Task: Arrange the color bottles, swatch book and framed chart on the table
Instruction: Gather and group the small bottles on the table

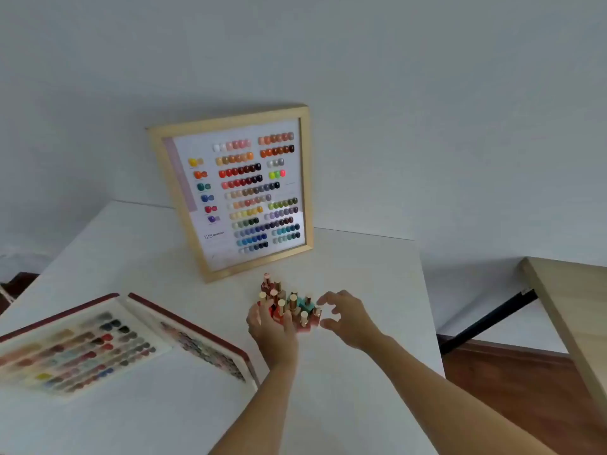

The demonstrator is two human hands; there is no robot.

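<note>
Both hands (307,320) around clustered bottles (289,305)

Landmark: the cluster of color bottles (289,305) on the white table (361,264).

Behind the cluster: the framed chart (236,192) stands tilted back against the wall, near the bottles, leaving only a narrow strip of bare tabletop between.

Left of the cluster: the left hand (272,326) touches the bottles, fingers curled on the near-left ones; approach there is blocked. Further left, the open swatch book (98,343) lies flat, covering that part of the table.

Right of the cluster: the right hand (348,318) hovers just beside the bottles, fingers spread. Beyond it, bare tabletop runs to the table edge.

In front of the cluster: bare tabletop, crossed by both forearms.
</note>
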